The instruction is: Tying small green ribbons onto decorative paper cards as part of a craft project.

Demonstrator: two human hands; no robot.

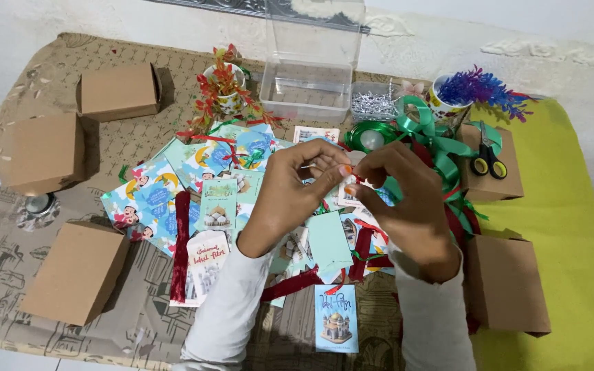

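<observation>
My left hand (290,196) and my right hand (407,206) meet above the middle of the table. Both pinch a small white card tag (349,191) between fingertips, with a thin red ribbon (357,178) at its top edge. Beneath the hands lies a spread of colourful printed cards (166,192) and pale green tags (218,203). A dark red ribbon strip (181,244) lies left of my left forearm. A card with a mosque picture (336,318) sits between my forearms near the front edge.
Brown cardboard boxes stand at the left (77,271), (46,152), (119,91) and right (507,282). A clear plastic container (307,86) sits at the back, green ribbon (424,130) and scissors (488,156) to its right. Two mugs hold artificial plants (225,93), (458,96).
</observation>
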